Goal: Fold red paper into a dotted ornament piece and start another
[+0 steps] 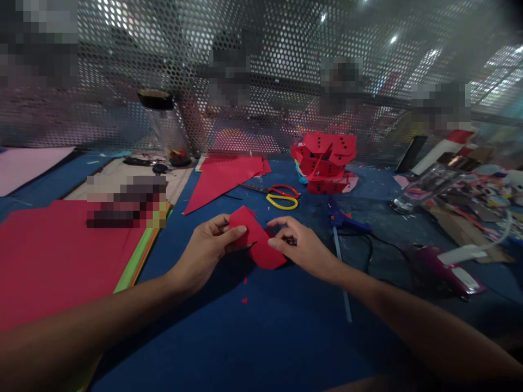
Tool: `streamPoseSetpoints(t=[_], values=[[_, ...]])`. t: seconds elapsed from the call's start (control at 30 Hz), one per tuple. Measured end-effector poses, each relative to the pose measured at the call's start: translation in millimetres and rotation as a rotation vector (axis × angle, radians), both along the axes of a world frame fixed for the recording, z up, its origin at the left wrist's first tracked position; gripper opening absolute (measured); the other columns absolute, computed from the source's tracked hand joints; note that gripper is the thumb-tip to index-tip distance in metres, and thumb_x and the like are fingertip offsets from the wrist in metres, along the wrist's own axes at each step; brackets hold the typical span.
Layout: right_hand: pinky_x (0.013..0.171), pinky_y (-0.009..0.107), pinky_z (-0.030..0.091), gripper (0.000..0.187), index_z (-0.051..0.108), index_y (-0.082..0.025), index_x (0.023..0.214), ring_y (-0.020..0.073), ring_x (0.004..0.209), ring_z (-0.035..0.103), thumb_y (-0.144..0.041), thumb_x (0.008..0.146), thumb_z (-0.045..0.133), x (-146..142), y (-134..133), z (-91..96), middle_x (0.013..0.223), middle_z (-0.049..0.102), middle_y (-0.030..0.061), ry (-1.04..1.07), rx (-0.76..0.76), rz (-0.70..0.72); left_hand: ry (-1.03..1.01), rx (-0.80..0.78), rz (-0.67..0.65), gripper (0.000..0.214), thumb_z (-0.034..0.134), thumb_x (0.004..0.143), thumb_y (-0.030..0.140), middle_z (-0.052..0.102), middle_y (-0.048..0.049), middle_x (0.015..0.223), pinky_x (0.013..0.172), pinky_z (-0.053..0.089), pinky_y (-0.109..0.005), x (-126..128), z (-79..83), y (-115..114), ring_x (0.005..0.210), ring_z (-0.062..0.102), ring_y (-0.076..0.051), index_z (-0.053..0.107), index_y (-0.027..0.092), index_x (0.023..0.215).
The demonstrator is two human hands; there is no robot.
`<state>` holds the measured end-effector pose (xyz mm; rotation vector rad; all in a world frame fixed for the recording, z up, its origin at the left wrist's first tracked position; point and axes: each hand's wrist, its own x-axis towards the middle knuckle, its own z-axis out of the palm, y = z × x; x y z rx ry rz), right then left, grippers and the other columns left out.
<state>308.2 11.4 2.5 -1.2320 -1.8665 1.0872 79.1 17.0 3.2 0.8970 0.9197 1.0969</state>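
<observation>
Between my hands is a cut piece of red paper [261,247] with a rounded lower edge and a small dark slit or mark near its middle. My left hand [208,245] pinches its left side, thumb on top. The thumb and fingers of my right hand [296,242] close on its right edge, with the index finger lifted a little. Just beyond lie scissors [281,196] with one red and one yellow handle loop, beside a large red paper sheet [224,177] cut to a point. Tiny red scraps [244,300] rest on the table below my hands.
A pile of red cut pieces with black dots [327,163] stands at the back. To the right are a blue glue gun [347,218] with a glue stick, a clear bottle [429,182] and a purple power strip [449,269]. Stacked coloured paper [61,256] covers the left.
</observation>
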Motion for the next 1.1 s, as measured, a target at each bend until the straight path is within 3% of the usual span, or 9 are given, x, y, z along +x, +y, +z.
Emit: streamPoseSetpoints(t=[0.27, 0.4, 0.63, 0.83, 0.97, 1.1], values=[[0.077, 0.031, 0.052, 0.023, 0.062, -0.025, 0.119, 0.016, 0.078, 0.067, -0.028, 0.096, 0.063, -1, -3, 1.3, 0.081, 0.071, -0.0032, 0.034, 0.106, -0.006, -0.002, -0.045, -0.025, 0.032, 0.091, 0.073, 0.028, 0.075, -0.0017, 0.087, 0.08, 0.059, -0.026, 2, 2.4, -1, 0.078, 0.071, -0.014, 0.068, 0.015, 0.09], [0.078, 0.031, 0.051, 0.023, 0.063, -0.026, 0.12, 0.0159, 0.08, 0.068, -0.026, 0.097, 0.064, -2, -6, 4.2, 0.084, 0.072, -0.0035, -0.002, 0.133, 0.0, 0.029, -0.086, -0.019, 0.033, 0.09, 0.075, 0.032, 0.072, -0.0014, 0.086, 0.074, 0.058, -0.023, 1, 1.6, 0, 0.075, 0.068, -0.012, 0.067, 0.015, 0.091], [0.079, 0.03, 0.051, 0.021, 0.063, -0.026, 0.118, 0.0158, 0.082, 0.069, -0.026, 0.097, 0.064, -2, -7, 4.6, 0.086, 0.074, -0.0028, -0.013, 0.147, 0.011, 0.082, 0.032, 0.0, 0.042, 0.085, 0.08, 0.043, 0.07, 0.0007, 0.091, 0.072, 0.056, -0.025, -2, 0.0, 2, 0.077, 0.065, -0.014, 0.066, 0.022, 0.111], [0.081, 0.029, 0.05, 0.023, 0.061, -0.024, 0.121, 0.0143, 0.084, 0.069, -0.022, 0.099, 0.06, -1, -5, -0.6, 0.091, 0.074, -0.0019, -0.072, 0.171, 0.058, 0.345, 0.19, -0.008, 0.037, 0.068, 0.091, 0.055, 0.064, 0.0003, 0.082, 0.065, 0.045, -0.023, -6, 4.1, 2, 0.073, 0.056, -0.014, 0.069, 0.018, 0.093], [0.081, 0.028, 0.05, 0.024, 0.061, -0.023, 0.123, 0.0141, 0.084, 0.069, -0.021, 0.1, 0.057, -1, -5, -1.3, 0.092, 0.073, -0.0016, -0.103, 0.201, 0.063, 0.479, 0.262, -0.028, 0.045, 0.061, 0.094, 0.058, 0.049, 0.004, 0.067, 0.057, 0.035, -0.023, -9, 3.7, 4, 0.062, 0.042, -0.012, 0.057, 0.018, 0.072], [0.081, 0.029, 0.05, 0.024, 0.06, -0.023, 0.123, 0.0145, 0.083, 0.069, -0.021, 0.099, 0.057, -1, -5, -0.6, 0.091, 0.073, -0.0011, -0.09, 0.213, 0.066, 0.52, 0.312, -0.038, 0.048, 0.058, 0.095, 0.058, 0.044, 0.0045, 0.067, 0.057, 0.032, -0.024, -11, 1.4, 4, 0.062, 0.039, -0.012, 0.05, 0.019, 0.068]])
